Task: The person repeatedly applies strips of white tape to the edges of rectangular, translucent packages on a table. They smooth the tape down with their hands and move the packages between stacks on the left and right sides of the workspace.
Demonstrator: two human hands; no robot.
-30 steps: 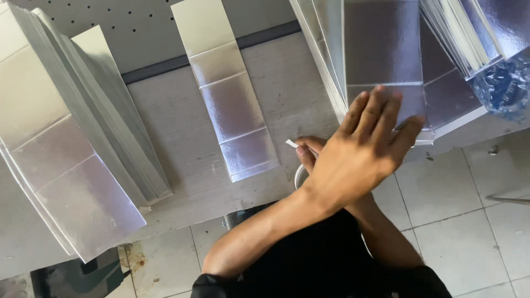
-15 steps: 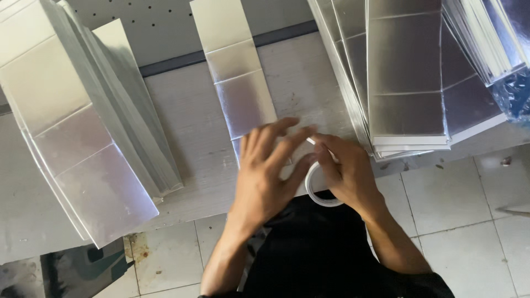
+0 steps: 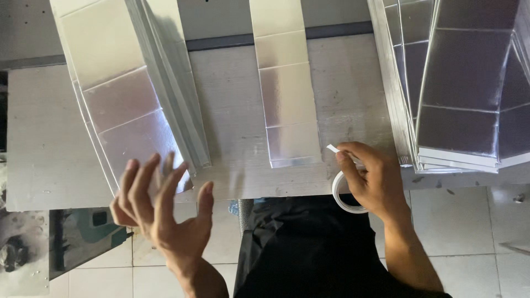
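The right hand (image 3: pixel 371 179) is closed around one white ring-shaped roll of tape (image 3: pixel 345 193) at the near edge of the pale grey counter (image 3: pixel 232 110), thumb and forefinger pinching the loose white tape end (image 3: pixel 333 148), which sticks out just beside a single narrow strip of silver foil-faced panels (image 3: pixel 284 83) lying flat on the counter. The left hand (image 3: pixel 163 212) hangs empty with its fingers spread wide, over the near corner of one stack of silver foil-faced sheets (image 3: pixel 118 99) on the left. A second, fanned stack of the same silver sheets (image 3: pixel 458 83) lies at the right, near the right hand.
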